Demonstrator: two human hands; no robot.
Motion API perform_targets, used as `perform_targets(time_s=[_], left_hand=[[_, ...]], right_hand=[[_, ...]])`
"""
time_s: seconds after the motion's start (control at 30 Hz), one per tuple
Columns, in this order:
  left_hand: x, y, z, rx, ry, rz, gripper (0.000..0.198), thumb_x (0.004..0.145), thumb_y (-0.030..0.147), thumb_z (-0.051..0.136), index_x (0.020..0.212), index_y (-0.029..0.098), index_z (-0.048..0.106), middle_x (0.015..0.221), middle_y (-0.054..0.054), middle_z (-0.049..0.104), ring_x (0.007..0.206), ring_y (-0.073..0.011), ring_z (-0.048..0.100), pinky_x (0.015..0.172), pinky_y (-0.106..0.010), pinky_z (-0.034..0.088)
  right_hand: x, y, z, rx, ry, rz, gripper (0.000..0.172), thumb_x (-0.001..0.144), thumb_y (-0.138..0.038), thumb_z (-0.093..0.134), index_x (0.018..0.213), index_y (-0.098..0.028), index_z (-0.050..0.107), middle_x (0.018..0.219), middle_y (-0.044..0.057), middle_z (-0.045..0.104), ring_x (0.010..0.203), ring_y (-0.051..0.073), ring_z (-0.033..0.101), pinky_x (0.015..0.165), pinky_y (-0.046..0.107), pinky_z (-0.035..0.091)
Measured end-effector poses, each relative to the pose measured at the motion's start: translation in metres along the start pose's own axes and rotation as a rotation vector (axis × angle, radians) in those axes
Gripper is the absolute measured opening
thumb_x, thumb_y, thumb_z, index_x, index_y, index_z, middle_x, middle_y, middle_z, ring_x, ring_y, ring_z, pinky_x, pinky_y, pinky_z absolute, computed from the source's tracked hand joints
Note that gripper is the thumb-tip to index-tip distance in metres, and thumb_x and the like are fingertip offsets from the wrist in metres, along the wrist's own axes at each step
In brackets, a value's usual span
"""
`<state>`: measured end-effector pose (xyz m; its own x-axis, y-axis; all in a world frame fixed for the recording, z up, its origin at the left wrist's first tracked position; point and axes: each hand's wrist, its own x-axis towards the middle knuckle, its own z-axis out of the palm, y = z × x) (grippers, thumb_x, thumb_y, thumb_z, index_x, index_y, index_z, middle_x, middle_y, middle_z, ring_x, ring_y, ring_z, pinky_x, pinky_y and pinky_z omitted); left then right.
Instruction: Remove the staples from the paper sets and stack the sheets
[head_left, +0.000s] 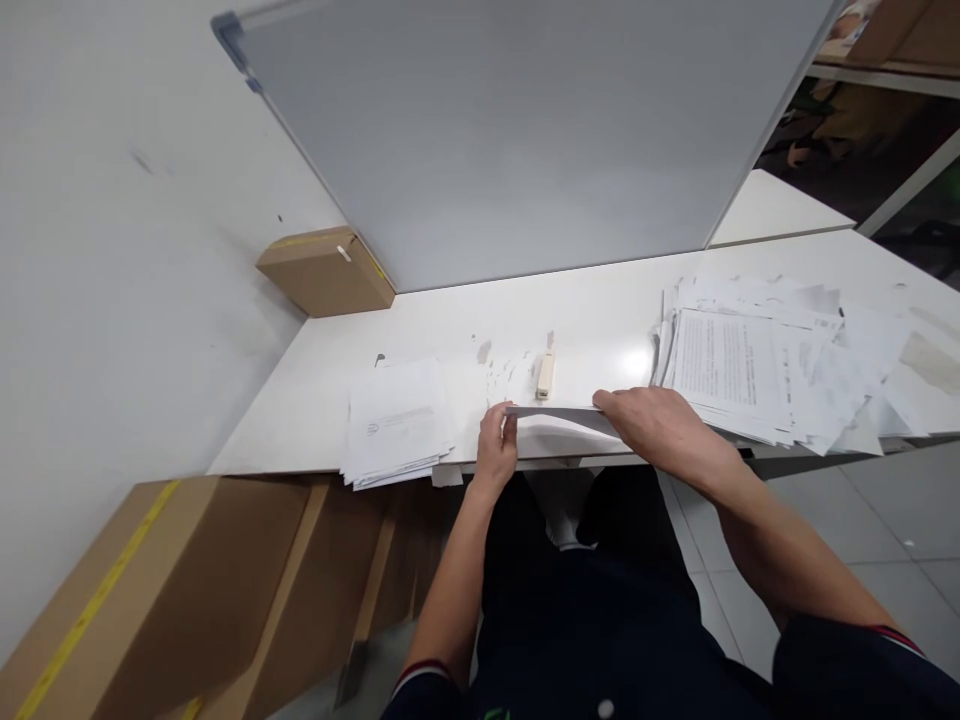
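Between my two hands, a small stack of paper sheets (562, 420) is held upright on edge at the table's front edge. My left hand (496, 440) pinches its left end, and my right hand (637, 415) grips its right end. Just beyond the sheets lies a cream-coloured stapler-like object (545, 376). A neat pile of papers (397, 420) rests to the left of my left hand. On the right, past my right hand, spreads a larger, untidy pile of printed papers (735, 365).
A large whiteboard (525, 140) stands at the back of the white table (315, 400). A cardboard box (326, 275) sits at the back left. Big open cardboard boxes (150, 590) stand on the floor at the lower left. Small scraps lie near the table's middle.
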<state>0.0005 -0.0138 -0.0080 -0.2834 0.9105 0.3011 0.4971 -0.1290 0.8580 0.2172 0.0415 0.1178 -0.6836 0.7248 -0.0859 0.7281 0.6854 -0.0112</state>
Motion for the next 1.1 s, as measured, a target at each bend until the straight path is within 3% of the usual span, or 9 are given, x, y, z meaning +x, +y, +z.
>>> perform_targets(time_s=[0.1, 0.17, 0.27, 0.4, 0.5, 0.8, 1.1], left_hand=[[0.006, 0.010, -0.007, -0.203, 0.096, -0.079, 0.023, 0.083, 0.039, 0.047, 0.095, 0.020, 0.053, 0.085, -0.005, 0.059, 0.081, -0.0152, 0.057, 0.073, -0.028, 0.045], [0.010, 0.011, -0.007, -0.272, 0.144, -0.114, 0.024, 0.080, 0.038, 0.052, 0.096, 0.019, 0.052, 0.083, -0.004, 0.059, 0.078, -0.0136, 0.057, 0.071, -0.026, 0.045], [0.011, 0.000, -0.001, -0.178, 0.112, -0.186, 0.029, 0.079, 0.034, 0.053, 0.104, 0.019, 0.051, 0.084, -0.004, 0.058, 0.075, -0.0121, 0.056, 0.070, -0.025, 0.046], [0.009, -0.017, 0.010, 0.041, 0.056, -0.190, 0.027, 0.083, 0.027, 0.045, 0.107, 0.018, 0.052, 0.092, -0.006, 0.059, 0.082, -0.0133, 0.055, 0.074, -0.027, 0.046], [0.012, -0.022, 0.016, 0.114, 0.030, -0.105, 0.027, 0.084, 0.022, 0.040, 0.108, 0.018, 0.052, 0.098, -0.007, 0.059, 0.088, -0.0144, 0.055, 0.078, -0.029, 0.045], [0.028, -0.020, 0.033, 0.215, -0.072, 0.119, 0.038, 0.087, 0.015, 0.029, 0.121, 0.020, 0.045, 0.107, -0.008, 0.055, 0.100, -0.0160, 0.050, 0.088, -0.033, 0.041], [0.027, -0.023, 0.035, 0.351, -0.132, 0.136, 0.050, 0.081, 0.004, 0.028, 0.121, 0.025, 0.049, 0.100, -0.007, 0.050, 0.095, -0.0175, 0.046, 0.087, -0.033, 0.040]], right_hand=[[-0.009, 0.010, 0.006, 0.326, 0.011, 0.006, 0.020, 0.085, -0.023, 0.037, 0.077, -0.019, 0.055, 0.054, 0.001, 0.054, 0.046, 0.013, 0.045, 0.047, 0.026, 0.025], [-0.012, 0.014, 0.026, 0.685, -0.016, 0.035, 0.022, 0.085, -0.031, 0.040, 0.079, -0.020, 0.058, 0.064, 0.003, 0.061, 0.055, 0.015, 0.053, 0.049, 0.026, 0.034], [-0.017, 0.009, 0.072, 1.232, -0.102, 0.197, 0.025, 0.080, -0.036, 0.049, 0.091, -0.018, 0.062, 0.086, 0.007, 0.067, 0.073, 0.021, 0.062, 0.060, 0.029, 0.046], [-0.031, -0.009, 0.124, 1.603, -0.175, 0.414, 0.037, 0.076, -0.035, 0.055, 0.106, -0.014, 0.059, 0.094, 0.009, 0.068, 0.083, 0.024, 0.064, 0.070, 0.034, 0.051], [-0.039, -0.017, 0.137, 1.705, -0.127, 0.531, 0.037, 0.076, -0.033, 0.056, 0.108, -0.015, 0.059, 0.096, 0.008, 0.068, 0.084, 0.024, 0.065, 0.071, 0.033, 0.051], [-0.031, -0.016, 0.133, 1.858, -0.036, 0.651, 0.036, 0.074, -0.029, 0.060, 0.108, -0.016, 0.059, 0.095, 0.009, 0.069, 0.082, 0.024, 0.066, 0.072, 0.035, 0.052], [-0.028, -0.015, 0.137, 1.818, -0.014, 0.665, 0.036, 0.076, -0.033, 0.059, 0.108, -0.017, 0.059, 0.097, 0.008, 0.069, 0.082, 0.024, 0.066, 0.070, 0.033, 0.053]])
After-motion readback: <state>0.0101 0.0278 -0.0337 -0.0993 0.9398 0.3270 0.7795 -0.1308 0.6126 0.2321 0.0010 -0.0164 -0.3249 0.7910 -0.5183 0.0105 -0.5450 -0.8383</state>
